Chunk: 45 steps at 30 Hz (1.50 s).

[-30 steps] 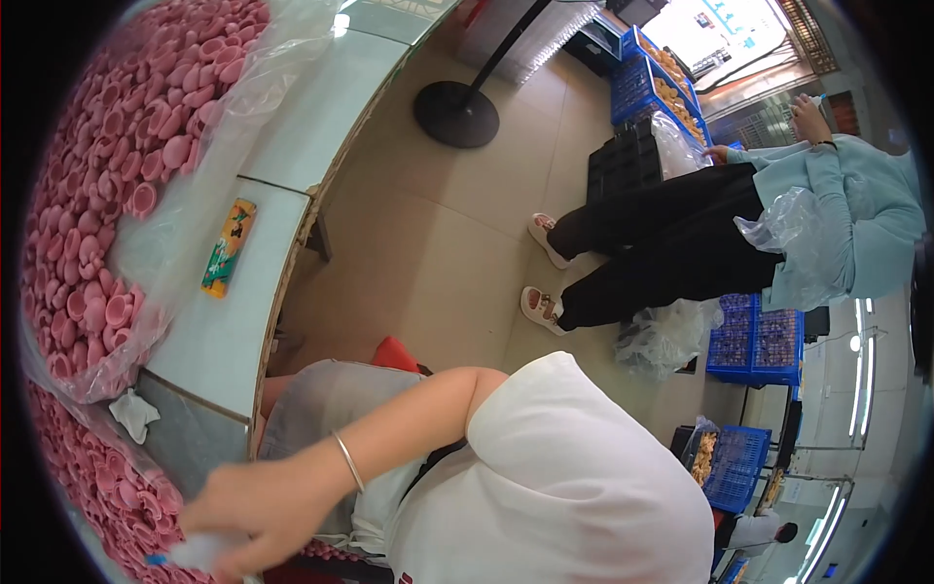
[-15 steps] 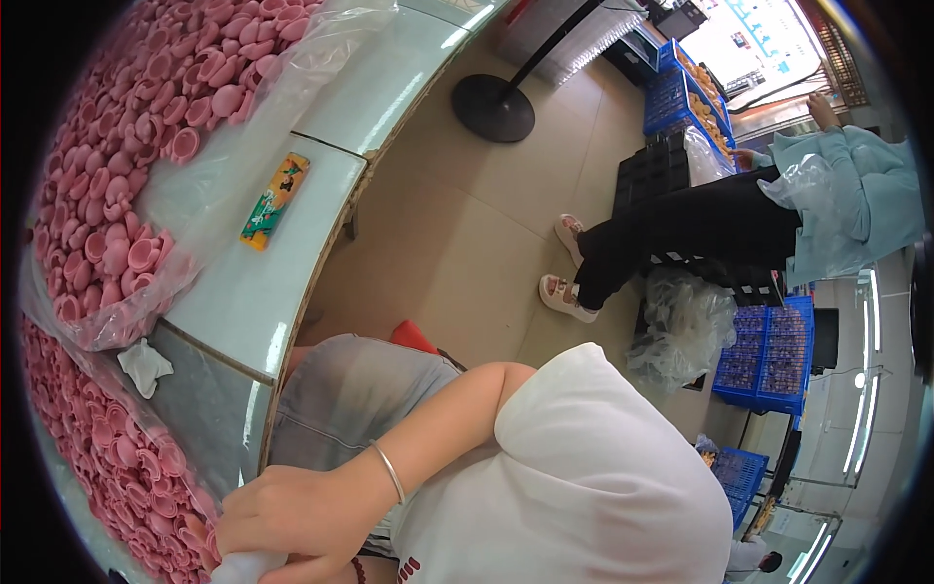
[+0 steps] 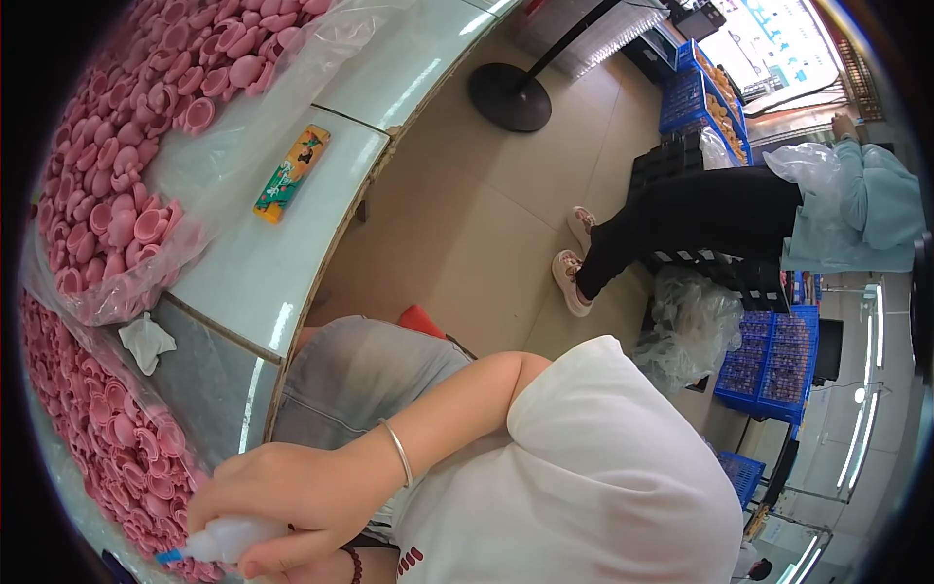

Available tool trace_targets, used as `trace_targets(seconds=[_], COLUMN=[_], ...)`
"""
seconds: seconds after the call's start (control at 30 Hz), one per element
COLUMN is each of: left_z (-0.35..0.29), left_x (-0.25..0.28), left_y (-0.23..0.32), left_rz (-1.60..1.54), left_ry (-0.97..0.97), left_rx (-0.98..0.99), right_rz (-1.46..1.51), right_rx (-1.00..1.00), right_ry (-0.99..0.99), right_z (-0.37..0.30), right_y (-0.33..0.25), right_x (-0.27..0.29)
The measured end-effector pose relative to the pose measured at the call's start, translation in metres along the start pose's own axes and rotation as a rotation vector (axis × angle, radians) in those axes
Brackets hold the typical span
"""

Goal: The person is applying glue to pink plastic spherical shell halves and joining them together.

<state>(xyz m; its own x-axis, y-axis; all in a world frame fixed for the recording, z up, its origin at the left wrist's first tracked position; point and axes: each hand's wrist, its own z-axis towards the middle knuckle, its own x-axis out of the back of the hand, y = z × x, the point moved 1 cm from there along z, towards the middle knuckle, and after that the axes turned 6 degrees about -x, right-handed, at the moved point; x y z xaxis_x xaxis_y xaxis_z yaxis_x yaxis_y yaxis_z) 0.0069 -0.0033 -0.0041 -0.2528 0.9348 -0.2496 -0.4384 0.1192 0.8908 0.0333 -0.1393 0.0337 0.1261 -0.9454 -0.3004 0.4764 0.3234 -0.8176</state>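
One blue-tipped translucent white bottle (image 3: 233, 538), gripped in the right hand (image 3: 292, 494), points lengthwise leftward to rounded hollow pink pieces (image 3: 146, 469); left hand (image 3: 321, 570) mostly hidden, state unclear.

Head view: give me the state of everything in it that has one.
Right hand: closed around the bottle.
Bottle: gripped, blue tip toward the picture's left.
Pink pieces: loose, heaped.
Orange-and-green packet: lying flat; sealed or opened, can't tell.
White tissue: crumpled.
Clear plastic bag: crumpled, beside the blue crate.
Blue crate: loaded.
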Motion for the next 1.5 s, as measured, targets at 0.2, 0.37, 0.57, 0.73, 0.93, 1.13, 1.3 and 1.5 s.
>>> trace_targets(seconds=[0.2, 0.37, 0.57, 0.73, 0.93, 1.13, 1.3, 1.5], left_z=[-0.006, -0.008, -0.011, -0.012, -0.007, -0.004, 0.0, 0.002], left_x=[0.0, -0.009, -0.014, -0.021, -0.025, -0.02, -0.018, -0.011], left_y=[0.002, -0.003, -0.014, 0.012, 0.006, 0.013, 0.009, 0.006], left_rz=[-0.108, -0.211, -0.306, 0.223, -0.373, -0.474, -0.5, -0.562], left_ry=[0.013, 0.011, 0.056, -0.017, -0.213, -0.236, -0.203, -0.249], left_rx=[0.113, 0.212, 0.298, 0.166, 0.384, 0.427, 0.43, 0.401], right_rz=[0.152, 0.177, 0.368, -0.086, -0.302, -0.335, -0.357, -0.387], right_rx=[-0.148, -0.116, -0.139, -0.028, 0.143, 0.267, 0.223, 0.207], right_ry=[-0.03, -0.003, 0.12, -0.032, -0.011, -0.206, -0.279, -0.252], right_z=[-0.005, -0.002, 0.007, 0.02, 0.017, 0.018, 0.017, 0.017], right_y=[-0.001, -0.002, 0.007, -0.013, -0.014, -0.018, -0.014, -0.01], right_x=[0.002, 0.003, 0.007, 0.04, 0.047, 0.036, 0.032, 0.027])
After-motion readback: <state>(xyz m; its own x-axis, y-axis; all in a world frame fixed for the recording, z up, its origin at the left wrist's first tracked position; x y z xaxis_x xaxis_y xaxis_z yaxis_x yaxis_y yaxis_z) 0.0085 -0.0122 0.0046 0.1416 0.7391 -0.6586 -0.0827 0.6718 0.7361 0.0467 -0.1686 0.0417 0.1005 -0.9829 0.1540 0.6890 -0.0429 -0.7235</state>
